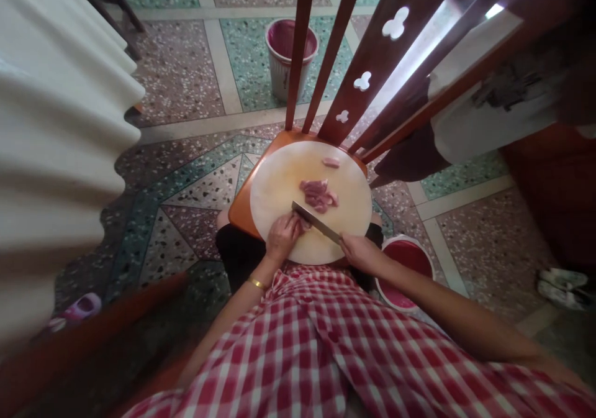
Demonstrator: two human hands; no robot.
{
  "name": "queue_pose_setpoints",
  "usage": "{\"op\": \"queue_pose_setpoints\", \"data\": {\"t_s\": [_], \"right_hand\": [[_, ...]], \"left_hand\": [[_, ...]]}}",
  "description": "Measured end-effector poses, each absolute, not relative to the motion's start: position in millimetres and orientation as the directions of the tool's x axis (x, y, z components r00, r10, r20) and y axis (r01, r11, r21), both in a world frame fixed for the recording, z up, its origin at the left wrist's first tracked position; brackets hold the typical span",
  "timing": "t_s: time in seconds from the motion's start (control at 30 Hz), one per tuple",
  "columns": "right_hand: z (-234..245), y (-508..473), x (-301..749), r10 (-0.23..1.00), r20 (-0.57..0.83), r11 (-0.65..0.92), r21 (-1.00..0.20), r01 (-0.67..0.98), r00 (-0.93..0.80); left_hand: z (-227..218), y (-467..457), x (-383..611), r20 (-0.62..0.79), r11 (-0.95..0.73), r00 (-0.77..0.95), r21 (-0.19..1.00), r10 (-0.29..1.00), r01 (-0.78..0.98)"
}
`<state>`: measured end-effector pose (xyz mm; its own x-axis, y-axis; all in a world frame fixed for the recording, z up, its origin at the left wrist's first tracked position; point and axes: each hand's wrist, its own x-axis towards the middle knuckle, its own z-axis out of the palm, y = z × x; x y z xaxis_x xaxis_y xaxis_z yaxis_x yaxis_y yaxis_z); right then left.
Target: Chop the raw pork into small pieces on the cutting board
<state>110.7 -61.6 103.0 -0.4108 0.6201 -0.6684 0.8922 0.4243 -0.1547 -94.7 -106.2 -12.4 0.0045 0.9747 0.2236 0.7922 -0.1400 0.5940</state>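
Observation:
A round white cutting board (274,182) rests on the seat of a wooden chair before me. My right hand (361,251) is closed around the handle of a cleaver (319,223), whose blade slants up and left across the board. Beside the blade's tip, my left hand (282,236) has its fingers curled down on a piece of raw meat (304,224), mostly hidden by the fingers and blade. A small pile of sliced raw meat (318,195) lies just beyond the cleaver. One separate strip of meat (331,163) sits near the board's far edge.
The chair's slatted back (342,89) rises past the board's far side. A bucket (282,73) stands on the floor behind it, and a red-lined bucket (407,263) is by my right forearm. A pale curtain (60,126) hangs at left. Someone in a white top (488,126) is at right.

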Motion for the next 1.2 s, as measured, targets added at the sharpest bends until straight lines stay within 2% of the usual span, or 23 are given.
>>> {"op": "queue_pose_setpoints", "data": {"t_s": [0.1,0.27,0.57,0.7,0.83,1.03,1.2], "right_hand": [[94,-52,80,0.639,-0.643,0.447,-0.136,0.884,-0.422],[82,-36,36,0.677,-0.550,0.462,-0.199,0.864,-0.489],[100,-72,107,0.773,-0.517,0.360,-0.120,0.925,-0.367],[111,-84,99,0.732,-0.502,0.435,-0.175,0.883,-0.460],[112,-90,97,0.688,-0.575,0.464,-0.120,0.878,-0.442],[100,-84,95,0.658,-0.594,0.514,-0.094,0.852,-0.463],[89,-62,40,0.658,-0.492,0.548,-0.207,0.810,-0.571]], "left_hand": [[-14,-105,-95,0.228,-0.138,0.001,0.587,0.974,0.798],[-15,-102,-96,0.263,-0.165,0.018,0.547,0.965,0.821],[-9,-110,-101,0.346,-0.156,-0.061,0.565,0.936,0.811],[-6,-118,-101,0.333,-0.169,-0.031,0.556,0.942,0.814],[-9,-121,-100,0.358,-0.227,0.030,0.525,0.933,0.820],[-21,-118,-98,0.427,-0.293,0.068,0.488,0.902,0.822],[-23,-117,-98,0.434,-0.273,0.053,0.464,0.899,0.843]]}}
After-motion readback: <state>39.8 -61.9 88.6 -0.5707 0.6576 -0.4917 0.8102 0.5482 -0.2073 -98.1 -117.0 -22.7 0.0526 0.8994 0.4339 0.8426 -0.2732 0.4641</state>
